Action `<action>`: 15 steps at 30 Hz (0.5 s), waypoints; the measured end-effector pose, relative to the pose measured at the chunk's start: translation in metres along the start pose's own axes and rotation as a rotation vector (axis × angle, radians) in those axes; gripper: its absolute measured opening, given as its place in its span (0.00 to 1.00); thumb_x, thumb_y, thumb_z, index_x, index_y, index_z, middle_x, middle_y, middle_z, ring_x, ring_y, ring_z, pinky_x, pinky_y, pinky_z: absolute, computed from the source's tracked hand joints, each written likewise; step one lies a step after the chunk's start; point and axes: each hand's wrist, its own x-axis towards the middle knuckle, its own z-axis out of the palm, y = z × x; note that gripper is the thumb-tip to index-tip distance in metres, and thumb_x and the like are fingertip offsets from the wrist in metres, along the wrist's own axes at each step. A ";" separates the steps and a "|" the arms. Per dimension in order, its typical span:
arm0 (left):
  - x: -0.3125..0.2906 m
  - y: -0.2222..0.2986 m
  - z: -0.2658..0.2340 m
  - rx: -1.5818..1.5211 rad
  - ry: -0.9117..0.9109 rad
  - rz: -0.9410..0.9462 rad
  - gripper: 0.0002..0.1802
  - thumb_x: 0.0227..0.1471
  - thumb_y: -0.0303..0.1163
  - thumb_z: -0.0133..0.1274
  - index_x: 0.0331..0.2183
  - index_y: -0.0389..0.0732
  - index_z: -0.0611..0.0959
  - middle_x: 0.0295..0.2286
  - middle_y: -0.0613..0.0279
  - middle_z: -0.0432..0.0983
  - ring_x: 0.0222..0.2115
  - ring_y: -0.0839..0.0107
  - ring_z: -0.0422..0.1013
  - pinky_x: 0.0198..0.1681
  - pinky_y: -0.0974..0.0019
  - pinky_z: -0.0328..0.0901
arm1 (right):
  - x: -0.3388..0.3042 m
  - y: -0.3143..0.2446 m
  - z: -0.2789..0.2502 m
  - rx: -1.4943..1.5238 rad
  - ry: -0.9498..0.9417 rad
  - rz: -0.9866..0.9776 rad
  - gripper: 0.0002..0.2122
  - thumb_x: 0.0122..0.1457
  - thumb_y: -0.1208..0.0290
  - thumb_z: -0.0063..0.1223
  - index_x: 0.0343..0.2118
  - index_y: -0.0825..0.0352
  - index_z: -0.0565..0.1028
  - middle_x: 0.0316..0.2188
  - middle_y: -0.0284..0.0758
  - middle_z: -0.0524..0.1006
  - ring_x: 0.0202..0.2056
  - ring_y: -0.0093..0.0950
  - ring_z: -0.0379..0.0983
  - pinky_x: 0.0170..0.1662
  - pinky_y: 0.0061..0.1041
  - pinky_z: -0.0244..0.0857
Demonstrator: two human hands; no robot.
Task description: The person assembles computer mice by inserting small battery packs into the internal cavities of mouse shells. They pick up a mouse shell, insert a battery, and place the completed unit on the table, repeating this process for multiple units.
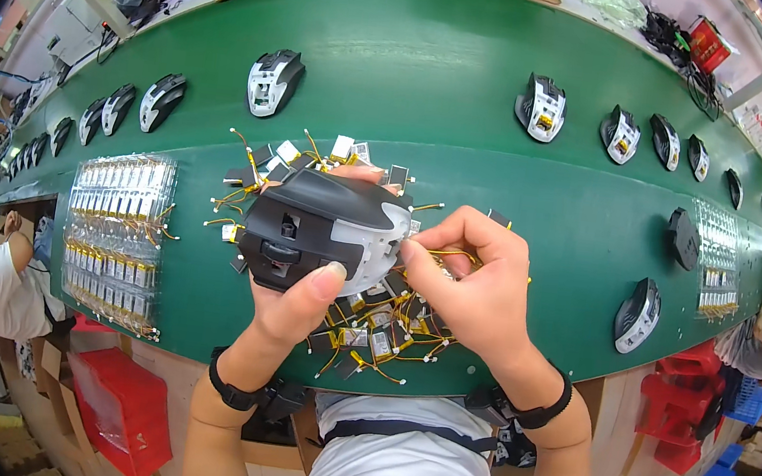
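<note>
A black and light-grey computer mouse is tilted up in my left hand, whose thumb presses its near side while fingertips show at the far edge. At the mouse's right end, my right hand is closed in a pinch. Yellow battery wire runs out between its fingers, and the tip of the wire is hidden at the mouse's edge. Beneath both hands lies a loose heap of small battery packs with thin coloured wires and white plugs, partly covered by the mouse.
More mice stand along the green bench, including one at back left and one at back right. A clear tray of batteries lies left. At right are another mouse and a black part. People sit at both sides.
</note>
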 end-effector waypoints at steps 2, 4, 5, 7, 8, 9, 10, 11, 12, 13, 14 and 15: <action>-0.001 0.001 -0.001 0.028 -0.030 -0.006 0.37 0.44 0.41 0.62 0.50 0.34 0.64 0.52 0.40 0.65 0.49 0.58 0.69 0.51 0.56 0.67 | -0.001 -0.003 -0.002 -0.179 0.013 -0.084 0.06 0.44 0.76 0.61 0.20 0.69 0.73 0.14 0.28 0.69 0.16 0.14 0.56 0.20 0.20 0.49; -0.002 -0.003 -0.002 0.107 -0.064 0.090 0.36 0.45 0.41 0.62 0.48 0.35 0.62 0.52 0.37 0.64 0.49 0.56 0.69 0.51 0.56 0.67 | 0.002 -0.002 0.000 -0.126 0.011 -0.077 0.07 0.44 0.77 0.60 0.20 0.69 0.72 0.14 0.28 0.68 0.15 0.15 0.56 0.20 0.20 0.49; -0.002 -0.003 -0.002 0.131 -0.070 0.103 0.36 0.45 0.41 0.62 0.48 0.35 0.62 0.52 0.37 0.64 0.49 0.56 0.69 0.51 0.56 0.67 | 0.003 -0.002 0.001 -0.100 0.011 -0.079 0.07 0.44 0.77 0.60 0.20 0.69 0.71 0.13 0.28 0.67 0.15 0.15 0.56 0.20 0.20 0.49; -0.003 -0.002 -0.001 0.181 -0.081 0.130 0.35 0.46 0.41 0.62 0.48 0.35 0.62 0.52 0.36 0.64 0.50 0.56 0.69 0.51 0.56 0.67 | 0.001 0.001 0.002 -0.106 0.021 -0.111 0.07 0.44 0.77 0.60 0.19 0.69 0.71 0.12 0.28 0.67 0.15 0.17 0.56 0.20 0.21 0.51; -0.003 -0.002 0.000 0.205 -0.086 0.156 0.35 0.46 0.42 0.62 0.47 0.36 0.62 0.52 0.36 0.64 0.50 0.54 0.68 0.52 0.55 0.66 | 0.001 0.002 0.003 -0.122 0.031 -0.140 0.07 0.44 0.77 0.59 0.19 0.69 0.71 0.12 0.28 0.67 0.15 0.17 0.57 0.20 0.21 0.51; -0.004 -0.001 0.001 0.248 -0.095 0.170 0.35 0.46 0.42 0.62 0.47 0.36 0.62 0.52 0.36 0.64 0.50 0.53 0.68 0.52 0.54 0.65 | 0.001 0.004 0.003 -0.138 0.041 -0.170 0.07 0.44 0.77 0.59 0.19 0.69 0.71 0.12 0.28 0.66 0.15 0.17 0.57 0.20 0.21 0.52; -0.005 0.001 0.002 0.292 -0.104 0.184 0.34 0.46 0.42 0.62 0.46 0.36 0.62 0.51 0.35 0.64 0.50 0.53 0.68 0.53 0.54 0.65 | 0.001 0.002 0.002 -0.144 0.018 -0.140 0.07 0.44 0.77 0.59 0.19 0.69 0.71 0.12 0.28 0.67 0.15 0.17 0.57 0.20 0.21 0.52; -0.005 0.002 0.003 0.333 -0.115 0.199 0.34 0.46 0.42 0.62 0.46 0.37 0.62 0.51 0.35 0.64 0.50 0.52 0.68 0.53 0.54 0.64 | 0.000 -0.001 0.001 -0.152 -0.001 -0.110 0.07 0.44 0.77 0.59 0.19 0.69 0.71 0.13 0.28 0.67 0.16 0.16 0.57 0.20 0.21 0.52; -0.006 0.002 0.005 0.325 -0.102 0.201 0.34 0.46 0.42 0.63 0.45 0.37 0.61 0.51 0.34 0.64 0.50 0.51 0.68 0.53 0.53 0.64 | 0.000 -0.002 0.000 -0.159 -0.022 -0.081 0.07 0.44 0.77 0.59 0.19 0.70 0.70 0.13 0.29 0.67 0.16 0.16 0.58 0.20 0.21 0.53; -0.006 0.002 0.005 0.319 -0.104 0.189 0.34 0.46 0.42 0.63 0.45 0.37 0.61 0.51 0.34 0.64 0.50 0.51 0.68 0.53 0.53 0.64 | 0.001 -0.001 -0.001 -0.126 -0.029 -0.064 0.07 0.44 0.77 0.59 0.19 0.70 0.71 0.14 0.29 0.68 0.16 0.16 0.58 0.20 0.21 0.53; -0.007 0.003 0.005 0.314 -0.105 0.176 0.34 0.46 0.42 0.63 0.45 0.37 0.61 0.51 0.34 0.64 0.50 0.51 0.68 0.53 0.53 0.64 | 0.002 -0.001 -0.001 -0.094 -0.037 -0.046 0.07 0.44 0.77 0.59 0.20 0.70 0.71 0.14 0.29 0.68 0.17 0.15 0.58 0.21 0.20 0.53; -0.007 0.003 0.005 0.308 -0.106 0.164 0.34 0.46 0.41 0.63 0.45 0.37 0.61 0.51 0.35 0.64 0.50 0.51 0.68 0.52 0.53 0.64 | 0.002 0.000 -0.001 -0.061 -0.046 -0.028 0.07 0.44 0.77 0.59 0.20 0.70 0.71 0.15 0.29 0.69 0.17 0.15 0.58 0.21 0.20 0.53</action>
